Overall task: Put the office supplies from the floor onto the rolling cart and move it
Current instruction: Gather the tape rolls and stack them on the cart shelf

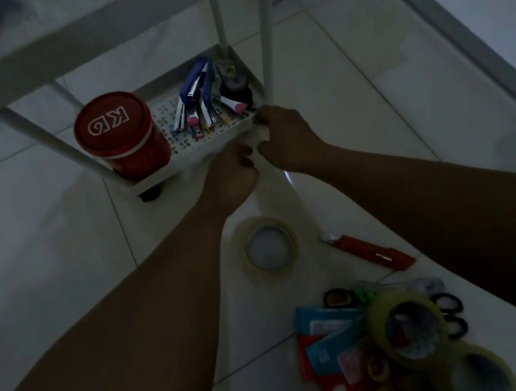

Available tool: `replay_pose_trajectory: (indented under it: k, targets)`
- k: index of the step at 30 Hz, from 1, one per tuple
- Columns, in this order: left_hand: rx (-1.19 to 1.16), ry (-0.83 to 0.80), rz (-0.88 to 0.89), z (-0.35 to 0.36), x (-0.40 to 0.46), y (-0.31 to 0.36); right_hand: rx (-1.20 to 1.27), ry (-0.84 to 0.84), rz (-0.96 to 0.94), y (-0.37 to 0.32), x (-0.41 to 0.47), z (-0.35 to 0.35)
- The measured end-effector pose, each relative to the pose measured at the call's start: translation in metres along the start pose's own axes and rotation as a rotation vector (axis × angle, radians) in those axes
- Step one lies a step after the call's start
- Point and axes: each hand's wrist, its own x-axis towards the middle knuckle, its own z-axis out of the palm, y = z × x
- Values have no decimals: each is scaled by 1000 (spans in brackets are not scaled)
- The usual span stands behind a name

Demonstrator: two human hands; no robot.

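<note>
Dim, underexposed view from above; fine detail is lost in shadow, and the top tier of the white rolling cart (31,58) is blurred and cut off at the upper edge. Bottom shelf (209,142) of the cart: perforated tray holding one red lidded tub (118,133) at its left end, a cluster of staplers (195,101) in the middle (one blue, the others too overlapped to count), and dark tape rolls (232,83) stacked in the far right corner, number unclear. Left hand (231,179) and right hand (288,138) meet at the near right corner of the shelf; the fingers of both are curled narrow, pinching a pale translucent object (256,137) between them, possibly film or a bag, its identity not discernible; it touches the shelf rim. Tiled floor (43,258): one clear tape roll (269,246) lying flat between the forearms; one red utility knife (369,251) just beside the right forearm; a pile (337,346) at lower right, partly cut off by the frame, containing two large yellowish tape rolls (411,329), several small rolls, blue and red packets, and black scissor handles (447,304) half hidden by the right arm; exact counts in the pile cannot be made out.
</note>
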Motion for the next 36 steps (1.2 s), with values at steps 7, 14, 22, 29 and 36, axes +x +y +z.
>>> replay_pose_trajectory:
  k: [7, 14, 22, 29, 36]
  targets:
    - [470, -370, -134, 20, -58, -25, -187, -295, 97, 37, -74, -18]
    - [616, -177, -140, 57, -103, -36, -426, -587, 311, 57, -164, -46]
    - [614, -242, -217, 85, -133, -26, -205, -813, 822, 69, -240, -76]
    - [625, -257, -239, 84, -148, -23, -317, -864, 884, 87, -266, -32]
    - [667, -284, -275, 80, -151, -22, -287, -728, 995, 111, -276, 3]
